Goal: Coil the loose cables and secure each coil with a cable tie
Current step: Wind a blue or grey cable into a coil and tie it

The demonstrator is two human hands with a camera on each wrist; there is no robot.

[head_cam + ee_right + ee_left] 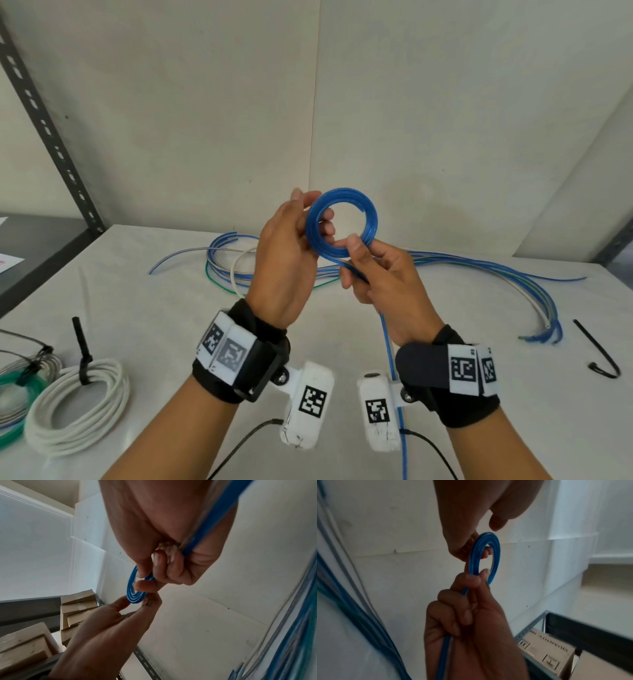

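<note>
A small coil of blue cable (371,214) (496,555) (135,597) is held up over the table (164,329). My left hand (310,214) (471,547) (137,608) grips the coil's left side, thumb outside and fingers through the ring. My right hand (351,255) (471,581) (145,580) pinches the coil's bottom edge between thumb and forefinger. The cable's loose tail (388,342) runs through that fist and down past the wrist. A loose black cable tie (596,346) lies on the table at the right.
Several loose blue, white and green cables (479,270) sprawl across the back of the table. A tied white coil (78,411) and green and clear coils (17,380) lie at the front left. A metal shelf upright (44,120) stands left; cardboard boxes (547,655) sit on shelving.
</note>
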